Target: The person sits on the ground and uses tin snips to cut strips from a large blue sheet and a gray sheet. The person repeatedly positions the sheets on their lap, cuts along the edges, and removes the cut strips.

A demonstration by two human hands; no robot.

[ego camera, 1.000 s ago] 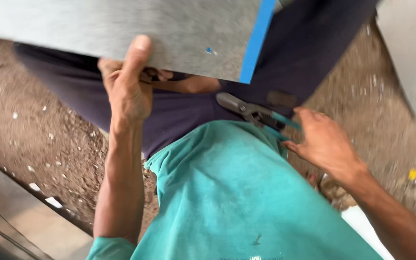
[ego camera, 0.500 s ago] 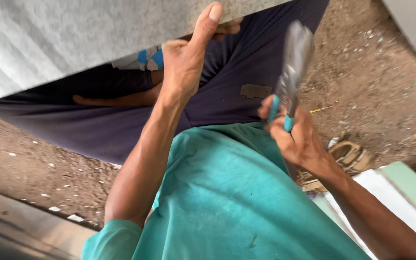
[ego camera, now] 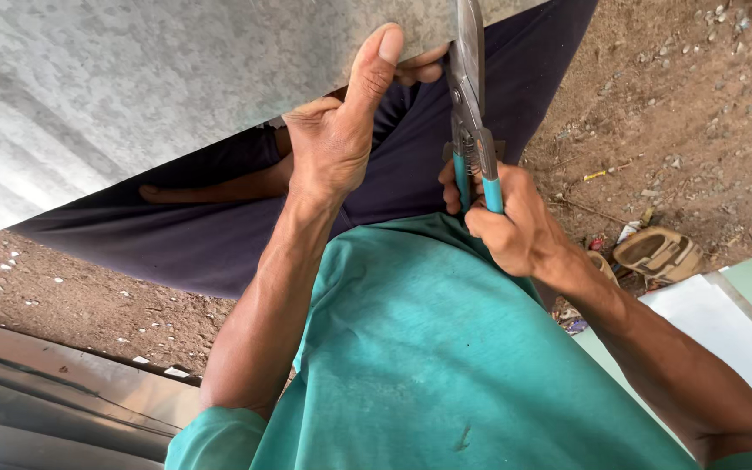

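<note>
A large grey galvanised metal sheet (ego camera: 132,96) fills the upper left and rests over my lap. My left hand (ego camera: 337,139) grips its near edge, thumb pressed flat on top and fingers underneath. My right hand (ego camera: 511,222) is closed around the teal handles of a pair of tin snips (ego camera: 470,113). The steel blades point away from me and meet the sheet's edge just right of my left thumb. I wear a teal shirt and dark trousers.
Bare dirt ground with small stones lies on both sides. A tan sandal (ego camera: 659,252) sits at the right, beside pale green and white flat panels (ego camera: 741,322). Folded metal sheeting (ego camera: 45,392) lies at the lower left.
The sheet has shifted so its edge now sits in front of me. My right hand picked the snips off my lap, raised them and brought the blades to the sheet edge beside my left thumb.
</note>
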